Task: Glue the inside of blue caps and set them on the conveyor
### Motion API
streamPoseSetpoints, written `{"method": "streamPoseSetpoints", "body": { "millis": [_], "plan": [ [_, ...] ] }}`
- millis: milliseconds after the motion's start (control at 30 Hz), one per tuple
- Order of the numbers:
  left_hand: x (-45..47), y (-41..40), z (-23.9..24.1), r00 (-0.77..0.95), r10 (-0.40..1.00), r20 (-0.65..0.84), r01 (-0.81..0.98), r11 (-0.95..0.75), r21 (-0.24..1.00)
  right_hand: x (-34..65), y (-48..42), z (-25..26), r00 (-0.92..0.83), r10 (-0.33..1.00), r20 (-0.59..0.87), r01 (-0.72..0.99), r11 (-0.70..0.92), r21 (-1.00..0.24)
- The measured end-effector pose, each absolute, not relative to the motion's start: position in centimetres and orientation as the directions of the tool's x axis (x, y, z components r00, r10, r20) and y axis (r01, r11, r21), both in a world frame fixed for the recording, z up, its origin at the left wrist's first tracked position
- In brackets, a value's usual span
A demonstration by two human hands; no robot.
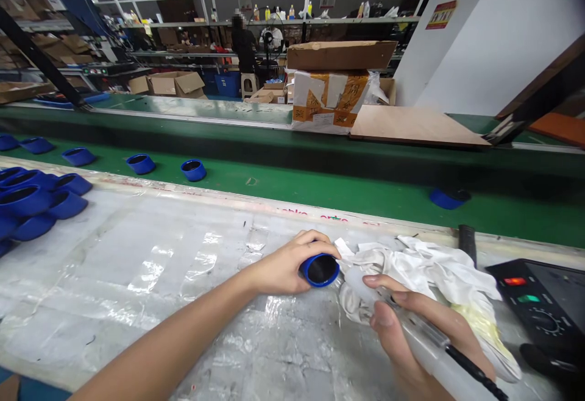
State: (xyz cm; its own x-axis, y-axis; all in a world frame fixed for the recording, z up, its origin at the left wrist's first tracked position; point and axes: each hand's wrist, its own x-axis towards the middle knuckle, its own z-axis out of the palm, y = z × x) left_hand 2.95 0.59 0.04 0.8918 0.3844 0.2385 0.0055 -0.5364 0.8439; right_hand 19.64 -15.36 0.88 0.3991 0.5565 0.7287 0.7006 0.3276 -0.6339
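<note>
My left hand [286, 264] is closed round a small blue ring-shaped cap [320, 270], its dark opening turned toward me. My right hand [411, 328] grips a translucent tube-like tool [425, 346] with a black cable at its rear; the tool's tip points at the cap. Both hands hover low over the plastic-covered worktable [137, 267], beside a crumpled white cloth [429, 267].
A pile of blue caps [31, 203] lies at the table's left edge. More blue caps [193, 170] ride the green conveyor belt [320, 188] beyond the table. A black control box [543, 303] sits at right. Cardboard boxes [333, 93] and shelves stand behind; a person [244, 41] is far back.
</note>
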Motion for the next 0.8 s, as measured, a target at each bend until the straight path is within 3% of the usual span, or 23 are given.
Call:
{"method": "streamPoseSetpoints", "body": {
  "millis": [433, 800],
  "plan": [
    [2.9, 0.5, 0.2, 0.894, 0.393, 0.213, 0.029, -0.526, 0.850, 19.8, -16.2, 2.7, 0.437, 0.661, 0.610, 0.714, 0.158, -0.682],
    [3.0, 0.5, 0.2, 0.893, 0.400, 0.204, 0.042, -0.527, 0.849, 19.7, -16.3, 3.0, 0.409, 0.674, 0.615, 0.721, 0.173, -0.671]
  ]
}}
